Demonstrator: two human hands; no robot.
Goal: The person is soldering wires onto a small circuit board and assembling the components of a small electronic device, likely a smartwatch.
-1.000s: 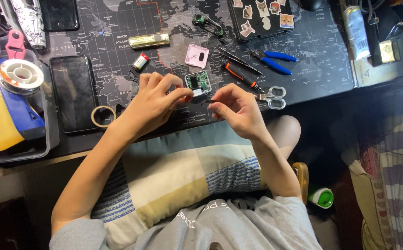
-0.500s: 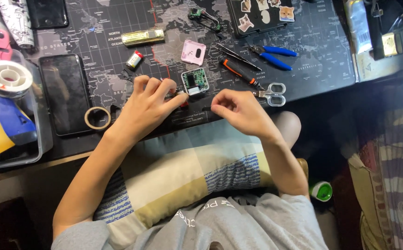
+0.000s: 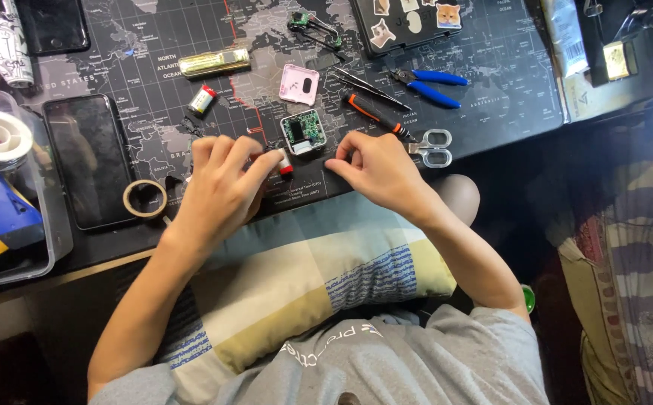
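Since half a second ago the left hand [image 3: 221,187] has slid off the small square circuit module [image 3: 304,131] and now lies just beside it, nearer the desk's [image 3: 491,112] front edge. Its fingers curl around a small white cylinder with a red end [image 3: 284,163], pinched between fingertips and thumb. The right hand [image 3: 375,169] has stayed where it was, near the front edge; its thumb and forefinger are pressed together as if on something tiny, though I cannot tell what, if anything, sits between them.

The module rests untouched on the dark map-printed mat [image 3: 154,67], board side up with its casing open, between the two hands and a little farther back. Its pink square cover [image 3: 298,82] lies apart, toward the middle of the desk, so the opening looks done and closing is left. A second small cylinder [image 3: 202,100], tweezers [image 3: 367,86], an orange-handled screwdriver [image 3: 375,114], scissors [image 3: 431,146] and blue-handled pliers [image 3: 427,84] lie close by.
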